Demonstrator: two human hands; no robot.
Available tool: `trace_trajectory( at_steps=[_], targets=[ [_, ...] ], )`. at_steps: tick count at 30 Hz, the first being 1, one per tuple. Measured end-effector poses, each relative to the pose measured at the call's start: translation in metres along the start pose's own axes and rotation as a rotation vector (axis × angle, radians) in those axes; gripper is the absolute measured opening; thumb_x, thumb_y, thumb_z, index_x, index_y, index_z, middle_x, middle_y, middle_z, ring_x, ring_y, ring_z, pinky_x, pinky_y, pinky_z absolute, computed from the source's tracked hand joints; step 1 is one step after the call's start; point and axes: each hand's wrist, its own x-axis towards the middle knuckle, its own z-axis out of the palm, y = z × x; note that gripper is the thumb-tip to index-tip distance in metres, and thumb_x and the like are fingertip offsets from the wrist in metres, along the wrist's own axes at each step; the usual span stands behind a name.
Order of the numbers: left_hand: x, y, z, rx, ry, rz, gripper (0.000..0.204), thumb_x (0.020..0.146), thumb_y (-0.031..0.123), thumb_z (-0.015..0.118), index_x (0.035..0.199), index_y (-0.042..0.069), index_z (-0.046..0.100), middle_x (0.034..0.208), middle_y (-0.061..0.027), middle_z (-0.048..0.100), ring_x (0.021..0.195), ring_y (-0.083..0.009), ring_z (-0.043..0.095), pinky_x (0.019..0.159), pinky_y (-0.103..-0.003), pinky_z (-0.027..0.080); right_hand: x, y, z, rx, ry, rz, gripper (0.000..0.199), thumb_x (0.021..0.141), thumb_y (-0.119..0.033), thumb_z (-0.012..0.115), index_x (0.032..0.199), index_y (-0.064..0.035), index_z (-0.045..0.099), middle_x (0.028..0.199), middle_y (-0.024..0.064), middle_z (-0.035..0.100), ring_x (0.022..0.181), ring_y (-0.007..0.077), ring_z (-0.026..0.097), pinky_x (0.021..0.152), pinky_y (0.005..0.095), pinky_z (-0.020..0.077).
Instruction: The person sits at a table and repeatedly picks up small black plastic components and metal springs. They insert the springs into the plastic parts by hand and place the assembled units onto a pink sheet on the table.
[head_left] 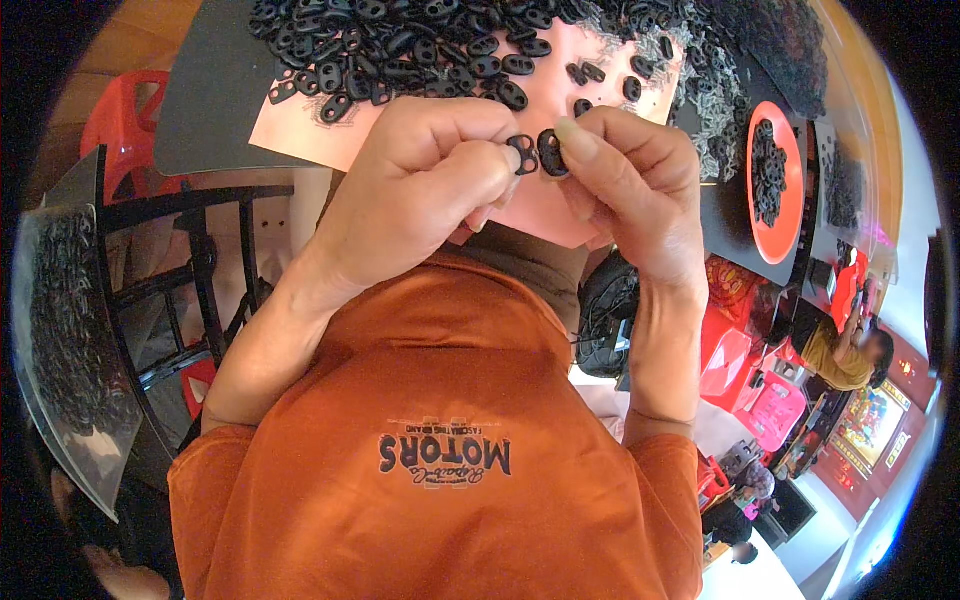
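Between the thumb and fingers of my left hand (425, 190) is a small black two-hole plastic piece (523, 155). My right hand (640, 175) pinches a thicker black oval plastic piece (551, 153), also with holes. The two pieces face each other with a narrow gap between them. Both hands hover over the near part of a pink sheet (300, 132). Behind them spreads a heap of black oval two-hole pieces (400, 45), with several loose ones to its right. Small greyish metal-looking bits (710, 120) lie heaped beside my right hand.
An orange-red plate (775, 245) of small black parts stands at the table's right. To the left are a red plastic chair (125, 120), a black metal frame (205, 260) and a clear bag (75, 340) of black pieces. Other people (850, 355) sit farther off at right.
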Motion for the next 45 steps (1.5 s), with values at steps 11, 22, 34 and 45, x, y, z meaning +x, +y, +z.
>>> trace_trajectory(
  at_steps=[11,22,34,45],
  targets=[
    [0.001,0.005,0.000,0.091,-0.042,0.025,0.024,0.085,0.013,0.047,0.064,0.002,0.051,0.053,0.0023,0.045,0.049,-0.0031,0.040,0.044,-0.021,0.031,-0.002,0.004,0.005,-0.002,-0.014,-0.059,0.021,0.090,-0.019,0.055,0.081,-0.0002,0.059,0.063,-0.0034,0.052,0.053,0.0022,0.044,0.045,0.0194,0.0343],
    [0.002,0.008,0.001,-0.028,0.040,-0.086,0.020,0.083,0.015,0.048,0.070,0.002,0.057,0.054,0.0003,0.050,0.042,-0.0071,0.042,0.039,-0.022,0.033,-0.001,0.020,0.012,-0.831,0.187,-0.734,0.040,0.071,-0.012,0.069,0.106,-0.0003,0.053,0.074,0.0098,0.054,0.062,0.0241,0.056,0.052,0.0331,0.0468],
    [0.000,0.006,0.005,-0.160,0.020,-0.119,0.023,0.084,0.017,0.048,0.073,0.000,0.061,0.058,-0.0041,0.058,0.051,-0.0087,0.057,0.045,-0.020,0.042,-0.004,0.000,0.005,-0.934,0.024,-0.737,0.037,0.069,-0.017,0.071,0.098,-0.0004,0.056,0.073,0.0084,0.054,0.062,0.0242,0.057,0.051,0.0327,0.0474],
    [0.017,0.009,0.002,0.055,-0.104,-0.028,0.027,0.082,0.015,0.045,0.060,0.003,0.053,0.052,-0.0010,0.051,0.039,-0.0050,0.045,0.035,-0.020,0.035,-0.006,-0.002,-0.005,-0.991,0.023,-0.690,0.045,0.067,-0.023,0.073,0.102,-0.0023,0.054,0.071,0.0079,0.052,0.057,0.0240,0.056,0.047,0.0330,0.0456]
  ],
)
